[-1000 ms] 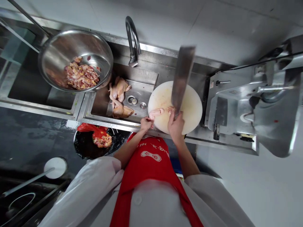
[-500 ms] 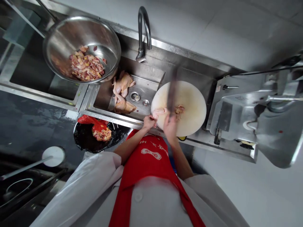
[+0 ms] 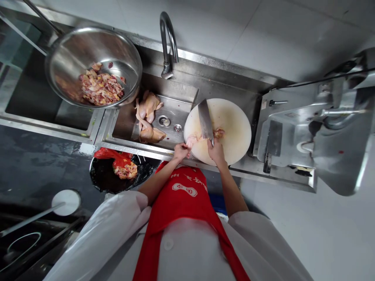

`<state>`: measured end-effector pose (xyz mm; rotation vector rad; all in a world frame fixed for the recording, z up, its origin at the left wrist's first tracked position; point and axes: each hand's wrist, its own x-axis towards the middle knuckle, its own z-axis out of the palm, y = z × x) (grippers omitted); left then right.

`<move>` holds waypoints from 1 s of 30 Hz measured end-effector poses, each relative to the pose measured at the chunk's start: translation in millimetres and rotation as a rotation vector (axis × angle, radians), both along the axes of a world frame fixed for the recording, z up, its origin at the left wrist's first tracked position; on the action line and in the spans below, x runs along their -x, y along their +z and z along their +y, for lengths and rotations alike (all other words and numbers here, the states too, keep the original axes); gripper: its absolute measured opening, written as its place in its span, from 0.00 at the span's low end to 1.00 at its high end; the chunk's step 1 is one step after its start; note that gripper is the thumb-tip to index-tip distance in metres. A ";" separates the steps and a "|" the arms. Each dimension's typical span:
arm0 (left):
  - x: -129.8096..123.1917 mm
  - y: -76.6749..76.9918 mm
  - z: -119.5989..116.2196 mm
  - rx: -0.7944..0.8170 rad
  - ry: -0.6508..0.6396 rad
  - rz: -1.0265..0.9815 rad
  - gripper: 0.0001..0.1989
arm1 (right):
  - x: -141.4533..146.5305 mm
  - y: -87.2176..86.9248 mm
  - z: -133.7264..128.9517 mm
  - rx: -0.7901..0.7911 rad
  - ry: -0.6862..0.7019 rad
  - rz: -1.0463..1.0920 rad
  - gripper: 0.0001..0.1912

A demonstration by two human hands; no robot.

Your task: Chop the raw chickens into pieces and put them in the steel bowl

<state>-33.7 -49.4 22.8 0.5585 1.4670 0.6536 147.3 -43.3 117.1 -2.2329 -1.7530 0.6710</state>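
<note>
Where my left grip [image 3: 181,151] pinched: chicken piece [image 3: 191,141], perhaps slippery.
Right grip [image 3: 216,151]: clasped cleaver [image 3: 205,120]; any slip could have reached the left.

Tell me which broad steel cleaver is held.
The broad steel cleaver in the bare right hand, over the round white board; the other cleaver lies on the grey metal machine.

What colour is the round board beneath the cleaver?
Off-white; the round board shows best in the head view.

Hands [image 3: 216,152] bare; white sleeves [image 3: 108,222] end well behind them. Red apron [image 3: 178,208] nearer behind, white lettering [image 3: 197,181], logo [image 3: 184,189]; white top [image 3: 190,249], button [image 3: 168,244].
</note>
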 end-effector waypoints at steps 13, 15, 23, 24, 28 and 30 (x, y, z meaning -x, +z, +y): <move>4.7 16.7 9.5 -0.035 -0.006 -0.010 0.12 | 6.4 -25.7 -48.3 0.250 -0.021 -0.087 0.23; 4.4 18.2 14.6 -0.076 -0.040 0.020 0.10 | -8.9 -24.2 -48.1 0.247 -0.052 -0.136 0.23; 8.5 5.9 3.1 -0.185 0.108 0.082 0.10 | 22.4 53.3 -18.3 -0.138 -0.179 -0.052 0.27; 8.4 3.3 1.1 -0.175 0.133 0.077 0.09 | 32.4 57.1 -16.2 -0.219 -0.213 -0.035 0.28; 7.0 -4.8 -1.2 -0.185 0.118 0.135 0.06 | 68.8 30.5 -19.9 -0.099 -0.201 0.019 0.29; 8.7 -6.6 0.3 -0.211 0.091 0.182 0.04 | 75.9 5.5 -23.0 0.132 -0.105 0.010 0.26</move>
